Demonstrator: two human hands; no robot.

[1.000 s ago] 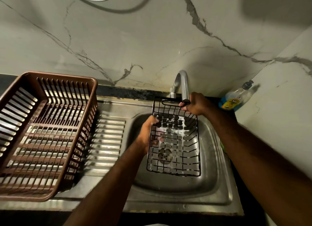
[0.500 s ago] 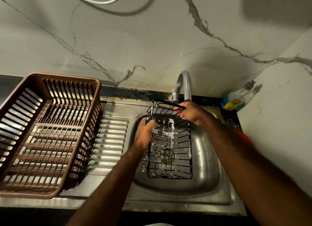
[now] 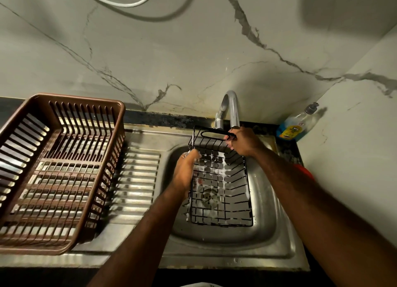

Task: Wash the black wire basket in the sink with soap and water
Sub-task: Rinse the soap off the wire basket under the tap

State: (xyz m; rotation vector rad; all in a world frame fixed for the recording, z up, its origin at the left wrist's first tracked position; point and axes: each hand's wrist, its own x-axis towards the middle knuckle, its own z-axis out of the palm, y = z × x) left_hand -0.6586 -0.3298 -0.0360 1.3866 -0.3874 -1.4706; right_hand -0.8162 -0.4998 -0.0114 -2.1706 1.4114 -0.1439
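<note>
The black wire basket (image 3: pixel 223 192) stands tilted in the steel sink (image 3: pixel 268 250), its near end low in the bowl and its far end raised under the tap (image 3: pixel 232 106). White soap foam clings to its wires. My right hand (image 3: pixel 242 143) grips the far rim beside the looped handle. My left hand (image 3: pixel 184 173) lies along the basket's left wall, fingertips curled over the wires near the far left corner, with foam on them. The drain shows through the basket's grid. No stream of water is visible from the tap.
A brown plastic dish crate (image 3: pixel 120 123) stands on the ribbed drainboard (image 3: pixel 137 179) at the left. A dish soap bottle (image 3: pixel 296 125) with blue liquid leans in the back right corner. Something red (image 3: pixel 305 173) lies right of the sink, half hidden by my right arm. Marble walls close in behind and right.
The basket has turned so it shows narrower, and its far end sits closer under the tap. My left hand has slid up the left wall toward the far corner. My right hand keeps its grip.
</note>
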